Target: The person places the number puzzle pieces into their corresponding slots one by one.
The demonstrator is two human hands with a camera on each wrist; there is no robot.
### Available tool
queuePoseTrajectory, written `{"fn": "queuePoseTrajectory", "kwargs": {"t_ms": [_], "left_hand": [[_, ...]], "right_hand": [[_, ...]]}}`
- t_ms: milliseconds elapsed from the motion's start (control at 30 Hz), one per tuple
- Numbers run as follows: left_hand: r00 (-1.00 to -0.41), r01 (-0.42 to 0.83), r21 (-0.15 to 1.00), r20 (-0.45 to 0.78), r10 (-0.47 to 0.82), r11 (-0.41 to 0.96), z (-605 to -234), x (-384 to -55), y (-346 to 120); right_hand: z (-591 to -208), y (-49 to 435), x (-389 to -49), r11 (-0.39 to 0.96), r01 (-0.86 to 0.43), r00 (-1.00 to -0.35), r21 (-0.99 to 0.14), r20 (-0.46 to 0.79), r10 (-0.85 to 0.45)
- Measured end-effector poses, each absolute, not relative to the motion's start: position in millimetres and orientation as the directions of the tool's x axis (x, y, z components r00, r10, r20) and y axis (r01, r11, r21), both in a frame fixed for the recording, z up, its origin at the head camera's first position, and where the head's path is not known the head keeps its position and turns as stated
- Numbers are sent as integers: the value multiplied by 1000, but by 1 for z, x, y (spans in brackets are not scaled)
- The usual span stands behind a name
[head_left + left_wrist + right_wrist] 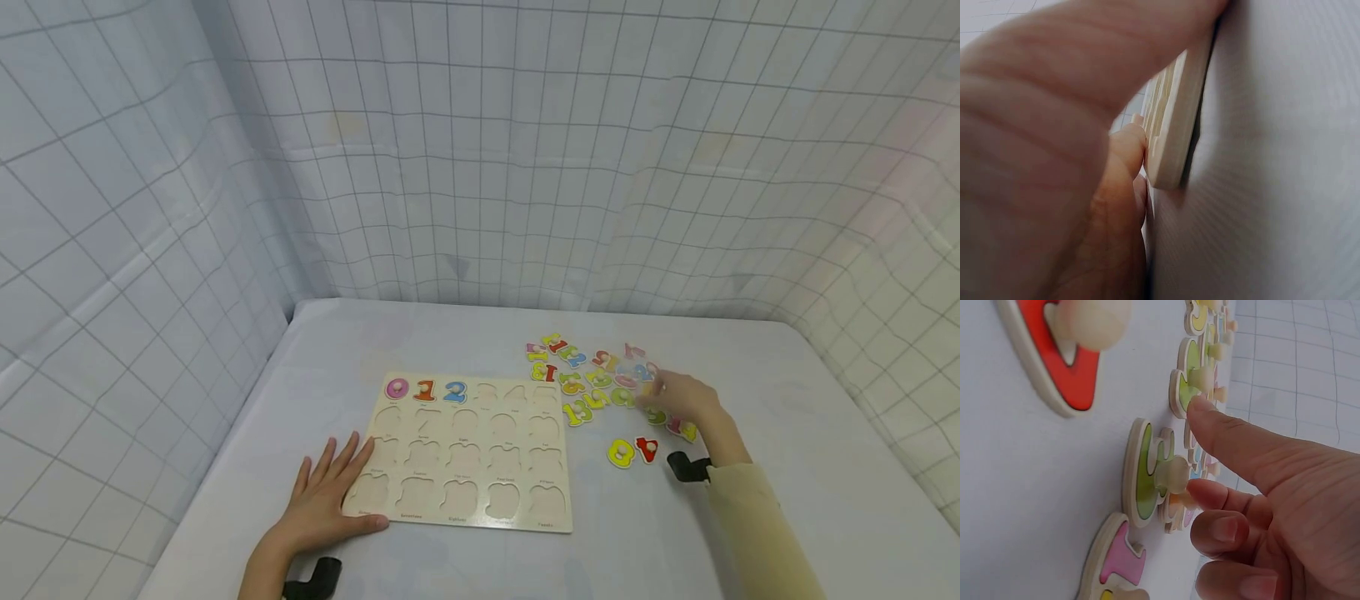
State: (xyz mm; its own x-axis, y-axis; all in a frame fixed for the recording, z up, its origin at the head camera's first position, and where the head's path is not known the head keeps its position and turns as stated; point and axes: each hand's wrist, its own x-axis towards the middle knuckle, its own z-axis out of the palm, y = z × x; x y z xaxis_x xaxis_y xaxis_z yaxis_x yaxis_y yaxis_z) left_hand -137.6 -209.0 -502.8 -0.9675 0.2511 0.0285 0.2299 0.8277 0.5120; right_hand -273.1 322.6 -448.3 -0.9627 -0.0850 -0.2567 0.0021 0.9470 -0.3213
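A wooden number puzzle board [480, 527] lies on the white table, with a pink 0 [397, 388], an orange 1 [425, 390] and a blue 2 [455, 392] in its top row. My left hand [326, 500] rests at the board's lower left corner, fingers spread over its left side and thumb along the near edge. Above the loose number pieces hovers my right hand [686, 396], its thumb and index finger apart and nothing visible between them. In the right wrist view, the index fingertip is close to the knob of a green piece [1144, 481]; whether they touch, I cannot tell.
Several loose knobbed number pieces [577, 412] lie scattered right of the board, some close together. A yellow 8 [621, 453] and a red 4 [647, 449] sit nearer me. Grid-patterned curtains [480, 167] hang behind and beside the table.
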Motion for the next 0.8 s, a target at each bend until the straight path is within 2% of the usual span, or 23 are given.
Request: {"fn": "queuePoseTrajectory", "kwargs": {"t_ms": [800], "left_hand": [[-967,226,514,14,255,828,-501,-138,-210]], "right_hand": [[-466,329,-259,931,-34,-965,-362,-230,-124]]}}
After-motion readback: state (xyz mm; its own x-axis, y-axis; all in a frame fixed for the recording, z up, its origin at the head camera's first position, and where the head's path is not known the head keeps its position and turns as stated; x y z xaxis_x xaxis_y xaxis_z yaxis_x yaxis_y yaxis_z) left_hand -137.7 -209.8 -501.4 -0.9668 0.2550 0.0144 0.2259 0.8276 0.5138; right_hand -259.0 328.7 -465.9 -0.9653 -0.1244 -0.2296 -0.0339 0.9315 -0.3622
